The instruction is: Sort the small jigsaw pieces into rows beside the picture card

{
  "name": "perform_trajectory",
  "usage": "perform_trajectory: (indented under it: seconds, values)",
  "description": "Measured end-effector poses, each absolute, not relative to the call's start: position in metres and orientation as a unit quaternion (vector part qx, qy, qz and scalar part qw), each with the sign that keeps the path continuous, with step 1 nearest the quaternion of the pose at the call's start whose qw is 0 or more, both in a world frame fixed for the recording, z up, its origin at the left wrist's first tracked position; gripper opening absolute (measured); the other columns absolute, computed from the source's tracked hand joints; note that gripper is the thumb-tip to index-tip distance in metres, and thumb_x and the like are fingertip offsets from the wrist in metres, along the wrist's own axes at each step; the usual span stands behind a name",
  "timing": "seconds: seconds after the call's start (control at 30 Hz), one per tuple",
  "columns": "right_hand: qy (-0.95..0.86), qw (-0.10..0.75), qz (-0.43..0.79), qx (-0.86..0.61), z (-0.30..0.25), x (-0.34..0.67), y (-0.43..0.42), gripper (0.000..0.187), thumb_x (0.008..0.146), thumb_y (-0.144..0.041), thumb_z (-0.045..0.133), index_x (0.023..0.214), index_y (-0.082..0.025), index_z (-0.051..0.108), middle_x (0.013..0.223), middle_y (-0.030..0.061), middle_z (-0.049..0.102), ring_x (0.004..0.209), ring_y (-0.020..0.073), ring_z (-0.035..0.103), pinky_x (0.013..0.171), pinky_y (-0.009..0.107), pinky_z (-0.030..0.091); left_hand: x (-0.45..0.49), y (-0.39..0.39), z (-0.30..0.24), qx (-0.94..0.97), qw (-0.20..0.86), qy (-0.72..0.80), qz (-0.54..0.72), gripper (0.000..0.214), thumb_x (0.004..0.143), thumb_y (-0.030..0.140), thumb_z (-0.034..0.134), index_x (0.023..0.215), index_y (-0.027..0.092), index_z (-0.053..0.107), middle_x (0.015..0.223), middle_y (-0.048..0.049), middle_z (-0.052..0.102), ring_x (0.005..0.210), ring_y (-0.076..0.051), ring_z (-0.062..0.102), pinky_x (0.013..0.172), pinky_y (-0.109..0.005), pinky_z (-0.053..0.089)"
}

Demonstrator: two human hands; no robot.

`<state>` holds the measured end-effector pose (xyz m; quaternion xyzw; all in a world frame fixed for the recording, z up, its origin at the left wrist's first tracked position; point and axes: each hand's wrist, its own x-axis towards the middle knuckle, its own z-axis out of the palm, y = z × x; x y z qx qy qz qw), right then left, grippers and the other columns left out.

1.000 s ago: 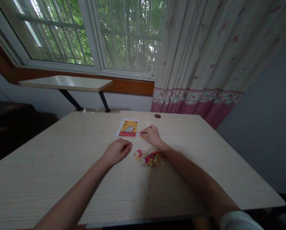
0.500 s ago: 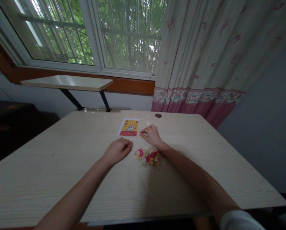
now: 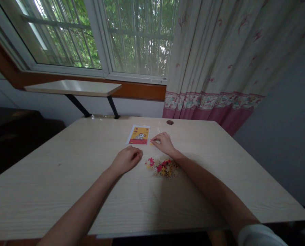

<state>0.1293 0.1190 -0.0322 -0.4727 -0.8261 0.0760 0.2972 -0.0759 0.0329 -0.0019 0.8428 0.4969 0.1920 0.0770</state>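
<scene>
My right hand [image 3: 164, 141] reaches over the table just right of a picture card [image 3: 139, 141], its thumb and fingers pinched on a small jigsaw puzzle piece [image 3: 151, 140] that looks reddish. Right below those fingertips a bit of yellow shows, perhaps another piece. My left hand [image 3: 128, 158] rests on the tabletop below the card with its fingers curled closed; whatever they may hold is hidden. Between my forearms lies a loose pile of puzzle pieces [image 3: 163, 168] in red, yellow and pale colours. The card shows a white cartoon animal on yellow and red.
The pale wooden table [image 3: 96, 191] spreads out on all sides of my hands. A raised shelf [image 3: 75, 87] on black legs stands at its back left. A round cable hole [image 3: 170, 122] sits near the back edge, before a curtain [image 3: 201, 68] and a window.
The view has shifted slightly. My right hand stays beside the card with its fingers pinched, and my left hand keeps its place on the table.
</scene>
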Motion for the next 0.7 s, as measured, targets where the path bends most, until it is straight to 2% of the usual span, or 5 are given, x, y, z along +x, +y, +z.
perform_trajectory:
  seconds: [0.4,0.7]
  values:
    - [-0.840,0.249,0.057,-0.479,-0.029,0.128,0.115,0.019,0.080,-0.038,0.056,0.083,-0.024,0.069,0.091,0.0023,0.066,0.095,0.0190,0.047,0.080,0.031,0.029,-0.076,0.033,-0.004,0.842,0.081,0.496,0.198,0.024,0.084,0.028,0.041,0.076,0.017,0.061,0.070,-0.0048,0.061,0.067,-0.016,0.054,0.061,-0.026,0.039]
    - [-0.804,0.282,0.075,-0.518,-0.034,0.130,0.125,0.016,0.081,-0.033,0.055,0.086,-0.026,0.069,0.090,0.0011,0.066,0.090,0.0159,0.052,0.083,0.028,0.032,-0.075,0.032,-0.001,0.845,0.079,0.492,0.192,0.026,0.085,0.029,0.040,0.075,0.017,0.060,0.069,-0.0043,0.061,0.065,-0.016,0.053,0.061,-0.026,0.038]
